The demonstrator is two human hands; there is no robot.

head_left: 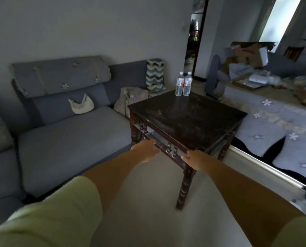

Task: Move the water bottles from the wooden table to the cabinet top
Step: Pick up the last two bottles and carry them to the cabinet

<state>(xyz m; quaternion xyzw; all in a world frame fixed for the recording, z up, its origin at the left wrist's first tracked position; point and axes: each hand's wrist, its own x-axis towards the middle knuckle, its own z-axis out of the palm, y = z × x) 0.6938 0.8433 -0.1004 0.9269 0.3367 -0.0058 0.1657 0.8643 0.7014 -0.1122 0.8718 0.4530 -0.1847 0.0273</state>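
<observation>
A: Dark, worn wood, that desk (193, 114), and two clear water bottles (183, 83) stand upright, touching, at its far corner, well apart from both hands.

B: Grip check?

A: Left hand (146, 152) relaxed with fingers loose, holding nothing; right hand (195, 159) hangs just before the near rail, empty as far as I can tell.

B: Why so low?

A: Probably just arriving; the reach comes next. No cabinet in view.
</observation>
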